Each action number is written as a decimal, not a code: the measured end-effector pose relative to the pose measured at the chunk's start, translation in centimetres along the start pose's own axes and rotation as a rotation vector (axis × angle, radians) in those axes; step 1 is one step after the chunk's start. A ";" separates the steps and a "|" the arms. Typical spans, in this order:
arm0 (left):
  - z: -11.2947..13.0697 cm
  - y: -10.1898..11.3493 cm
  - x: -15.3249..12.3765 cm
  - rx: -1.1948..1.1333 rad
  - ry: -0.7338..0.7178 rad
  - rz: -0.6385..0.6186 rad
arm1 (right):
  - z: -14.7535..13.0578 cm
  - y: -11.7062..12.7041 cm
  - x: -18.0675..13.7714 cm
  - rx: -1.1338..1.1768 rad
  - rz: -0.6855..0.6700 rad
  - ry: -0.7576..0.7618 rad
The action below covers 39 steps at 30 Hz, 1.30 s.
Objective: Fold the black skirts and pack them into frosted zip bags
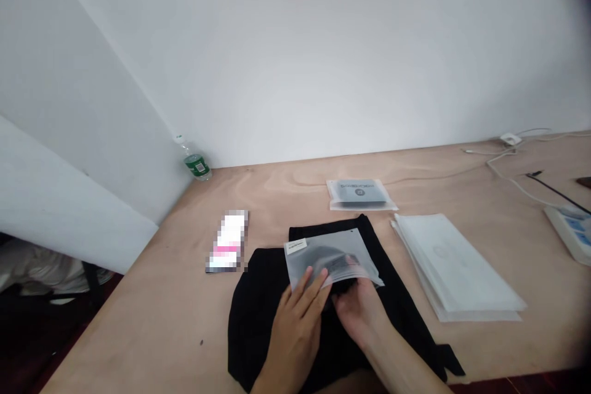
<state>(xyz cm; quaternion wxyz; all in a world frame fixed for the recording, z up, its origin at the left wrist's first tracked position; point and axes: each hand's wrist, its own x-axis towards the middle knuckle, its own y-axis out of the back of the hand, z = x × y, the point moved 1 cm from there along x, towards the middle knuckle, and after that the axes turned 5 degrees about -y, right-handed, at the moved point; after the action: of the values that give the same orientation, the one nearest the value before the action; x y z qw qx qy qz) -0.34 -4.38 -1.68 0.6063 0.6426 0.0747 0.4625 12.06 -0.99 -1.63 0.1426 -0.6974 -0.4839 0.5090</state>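
A frosted zip bag [323,246] with a small white label lies over black fabric [263,301] on the table. My left hand [298,320] grips the bag's near left edge, its fingers stretched over the plastic and the thumb hidden. Palm up, my right hand [362,308] reaches into the bag's near opening, and its fingertips show dimly through the plastic. Dark folded cloth [344,286] sits in that hand at the opening, partly inside the bag.
Behind the fabric lies a filled frosted bag [362,194] with printed lettering. Flat frosted bags [462,265] are stacked on the right. A phone [228,240] lies left, a bottle [197,166] stands in the corner, and cables [503,166] lead to a power strip [570,234].
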 end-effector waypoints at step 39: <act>-3.9 -1.0 1.1 -0.003 -0.007 0.021 | -2.4 3.6 1.5 -2.053 -0.074 0.996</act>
<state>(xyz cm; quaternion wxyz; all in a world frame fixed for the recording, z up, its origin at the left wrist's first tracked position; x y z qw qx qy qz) -1.89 -0.66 -2.61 0.6026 0.6442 0.0651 0.4665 16.03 -0.85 -3.91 -0.3040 -0.5943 -0.5816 -0.4648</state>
